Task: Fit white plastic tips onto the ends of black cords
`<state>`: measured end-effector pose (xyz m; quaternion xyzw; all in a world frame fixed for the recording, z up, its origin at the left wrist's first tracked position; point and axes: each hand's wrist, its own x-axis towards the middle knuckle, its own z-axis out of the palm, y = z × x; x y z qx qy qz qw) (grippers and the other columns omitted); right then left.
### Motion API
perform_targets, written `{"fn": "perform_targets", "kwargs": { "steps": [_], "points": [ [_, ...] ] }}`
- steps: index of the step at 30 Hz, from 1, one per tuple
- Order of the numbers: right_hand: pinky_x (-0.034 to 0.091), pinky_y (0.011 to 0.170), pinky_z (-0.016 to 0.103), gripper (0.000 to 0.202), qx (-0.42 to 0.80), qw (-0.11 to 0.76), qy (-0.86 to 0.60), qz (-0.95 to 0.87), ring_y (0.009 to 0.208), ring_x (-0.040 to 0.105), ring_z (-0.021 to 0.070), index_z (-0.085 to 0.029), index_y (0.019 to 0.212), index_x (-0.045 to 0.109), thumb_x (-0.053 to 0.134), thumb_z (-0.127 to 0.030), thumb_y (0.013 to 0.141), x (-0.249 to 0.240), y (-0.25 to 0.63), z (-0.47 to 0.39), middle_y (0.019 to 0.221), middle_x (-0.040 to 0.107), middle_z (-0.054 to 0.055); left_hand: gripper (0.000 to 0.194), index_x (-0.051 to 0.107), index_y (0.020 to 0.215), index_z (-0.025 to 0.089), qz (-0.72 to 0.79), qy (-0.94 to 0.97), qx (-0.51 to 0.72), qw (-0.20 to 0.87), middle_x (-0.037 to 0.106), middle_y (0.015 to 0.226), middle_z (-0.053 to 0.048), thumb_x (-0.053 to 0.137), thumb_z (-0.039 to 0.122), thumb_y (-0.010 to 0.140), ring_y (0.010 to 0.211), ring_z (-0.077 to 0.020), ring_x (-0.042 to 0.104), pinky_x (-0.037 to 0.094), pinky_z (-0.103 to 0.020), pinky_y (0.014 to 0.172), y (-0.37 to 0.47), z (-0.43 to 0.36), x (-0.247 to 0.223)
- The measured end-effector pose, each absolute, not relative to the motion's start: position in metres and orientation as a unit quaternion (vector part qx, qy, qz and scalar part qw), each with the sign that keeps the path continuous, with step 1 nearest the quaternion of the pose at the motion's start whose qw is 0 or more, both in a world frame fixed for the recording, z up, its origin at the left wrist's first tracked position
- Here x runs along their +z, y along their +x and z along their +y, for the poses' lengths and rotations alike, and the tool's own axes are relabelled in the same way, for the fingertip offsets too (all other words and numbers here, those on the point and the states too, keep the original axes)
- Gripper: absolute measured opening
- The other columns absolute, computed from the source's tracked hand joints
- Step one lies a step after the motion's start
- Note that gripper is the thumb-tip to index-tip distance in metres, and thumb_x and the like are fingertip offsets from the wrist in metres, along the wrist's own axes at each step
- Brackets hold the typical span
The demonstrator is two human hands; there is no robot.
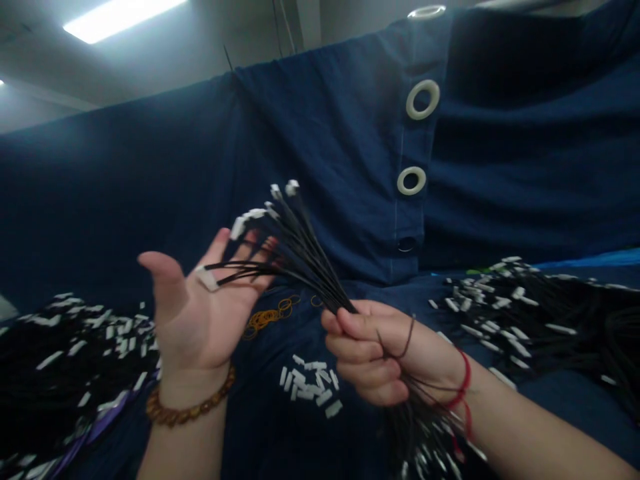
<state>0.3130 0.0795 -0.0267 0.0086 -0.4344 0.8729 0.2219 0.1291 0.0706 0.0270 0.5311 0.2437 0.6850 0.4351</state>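
Note:
A bundle of black cables (313, 267) with white connectors at the upper ends is gripped in my right hand (373, 350), fingers wrapped around its middle. Its lower ends hang below the fist, blurred, with pale tips. My left hand (195, 313) is open, palm up, thumb spread out. Several of the cable ends fan out over its palm and fingers, and one white connector (207, 278) lies against the palm. Beneath the hands, a small pile of loose white connectors (310, 383) rests on the dark blue cloth (265, 427).
Yellow-brown rubber bands (267, 319) lie behind my left hand. A heap of black cables with white connectors (100, 333) is at the left, and another such heap (510, 307) at the right. A dark blue curtain (320, 147) with ring eyelets hangs behind.

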Motion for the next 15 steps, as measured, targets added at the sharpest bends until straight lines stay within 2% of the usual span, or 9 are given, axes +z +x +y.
{"fn": "perform_targets", "kwargs": {
  "steps": [3,6,9,11,12,13,15],
  "points": [
    [0.025,0.034,0.006,0.018,0.886,0.266,0.046,-0.376,0.039,0.018,0.0017,-0.016,0.081,0.036,0.047,-0.029,0.086,-0.023,0.312,0.08,0.052,0.018,-0.008,0.073,0.036,0.12,0.012,0.159,0.433,0.628,0.627,0.046,0.126,-0.017,0.032,0.069,0.073,0.116,-0.0284,0.044,0.04,-0.046,0.092,0.142,0.082,0.018],
    [0.03,0.037,0.004,0.023,0.886,0.304,0.06,-0.346,0.041,0.028,0.0005,-0.016,0.075,0.034,0.049,-0.029,0.085,-0.022,0.313,0.084,0.052,0.022,-0.008,0.073,0.023,0.128,0.009,0.171,0.396,0.601,0.673,0.046,0.124,-0.021,0.039,0.06,0.077,0.113,-0.0277,0.048,0.039,-0.046,0.093,0.152,0.089,0.008],
    [0.043,0.046,0.01,0.024,0.887,0.291,0.037,-0.356,0.049,0.045,0.0035,-0.015,0.07,0.033,0.042,-0.03,0.088,-0.03,0.308,0.085,0.052,0.028,-0.006,0.059,0.036,0.12,0.006,0.234,0.409,0.499,0.728,0.056,0.108,-0.02,0.037,0.052,0.082,0.103,-0.0282,0.055,0.043,-0.045,0.088,0.163,0.09,0.0],
    [0.048,0.045,0.017,0.022,0.889,0.261,0.019,-0.376,0.049,0.05,0.0075,-0.015,0.072,0.035,0.042,-0.029,0.088,-0.04,0.298,0.084,0.05,0.031,-0.006,0.044,0.048,0.105,0.006,0.256,0.42,0.442,0.75,0.062,0.086,-0.014,0.037,0.044,0.085,0.087,-0.0248,0.061,0.048,-0.042,0.079,0.168,0.088,-0.004],
    [0.048,0.042,0.019,0.02,0.888,0.248,0.013,-0.387,0.047,0.051,0.0088,-0.016,0.073,0.036,0.044,-0.029,0.086,-0.046,0.292,0.083,0.049,0.033,-0.007,0.035,0.052,0.096,0.008,0.257,0.422,0.441,0.749,0.061,0.07,-0.007,0.038,0.039,0.086,0.072,-0.0196,0.063,0.05,-0.037,0.073,0.17,0.087,-0.006],
    [0.048,0.041,0.021,0.019,0.885,0.241,0.009,-0.398,0.045,0.051,0.0097,-0.016,0.075,0.037,0.048,-0.028,0.084,-0.051,0.286,0.082,0.047,0.033,-0.007,0.027,0.052,0.087,0.01,0.254,0.423,0.459,0.739,0.054,0.056,0.0,0.039,0.033,0.087,0.056,-0.0129,0.059,0.051,-0.032,0.066,0.171,0.086,-0.007],
    [0.049,0.044,0.023,0.02,0.878,0.237,0.001,-0.417,0.046,0.053,0.0106,-0.016,0.079,0.04,0.057,-0.026,0.078,-0.06,0.274,0.077,0.045,0.035,-0.008,0.02,0.049,0.073,0.014,0.24,0.423,0.52,0.702,0.03,0.041,0.01,0.039,0.025,0.088,0.034,-0.0037,0.037,0.047,-0.02,0.052,0.168,0.082,-0.004]
  ]
}}
